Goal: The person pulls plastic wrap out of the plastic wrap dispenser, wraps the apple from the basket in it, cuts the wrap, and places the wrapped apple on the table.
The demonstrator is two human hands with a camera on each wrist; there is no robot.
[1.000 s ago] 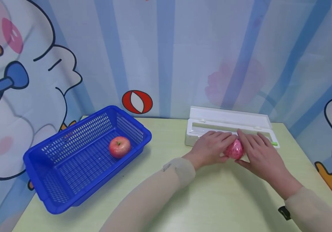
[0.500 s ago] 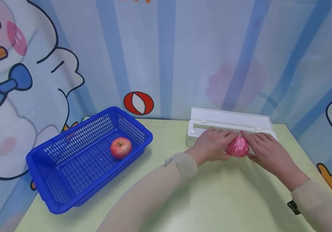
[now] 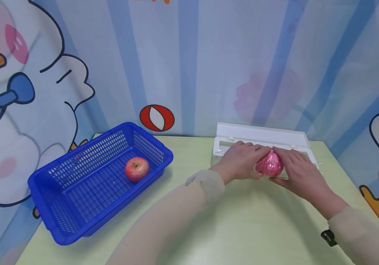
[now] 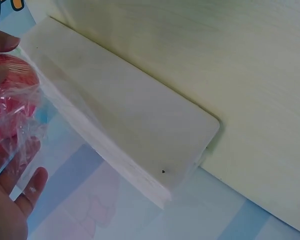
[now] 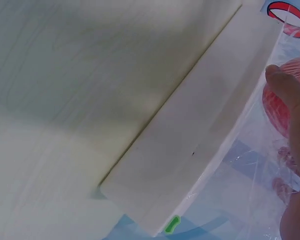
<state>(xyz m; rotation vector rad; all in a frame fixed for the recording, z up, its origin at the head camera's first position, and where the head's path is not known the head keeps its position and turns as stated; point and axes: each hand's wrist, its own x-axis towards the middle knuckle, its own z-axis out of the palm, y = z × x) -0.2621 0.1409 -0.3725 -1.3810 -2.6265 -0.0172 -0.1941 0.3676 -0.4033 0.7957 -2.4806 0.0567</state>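
1. Head view: left hand (image 3: 242, 160) and right hand (image 3: 300, 173) face each other, holding between them a round red fruit (image 3: 271, 165) wrapped in clear plastic film (image 5: 257, 172).
2. Grip, left: fingers and thumb bent about one side of the fruit; in the left wrist view, loose film shows about the fingers.
3. Grip, right: hand bent about the opposite side; in the right wrist view, one digit lies directly against the wrapped fruit.
4. Fruit location: at the front edge of a long white rectangular box (image 3: 216, 159), lid raised at the rear. Contact between fruit and box cannot be determined.
5. Box stands near the rear edge of a pale yellow-green bench (image 3: 242, 228).
6. Left side of bench: blue perforated plastic basket (image 3: 86, 198), set at an angle, containing one red-and-yellow apple (image 3: 137, 169).
7. Behind: blue-and-white striped cloth backdrop (image 3: 215, 73) with cartoon prints.
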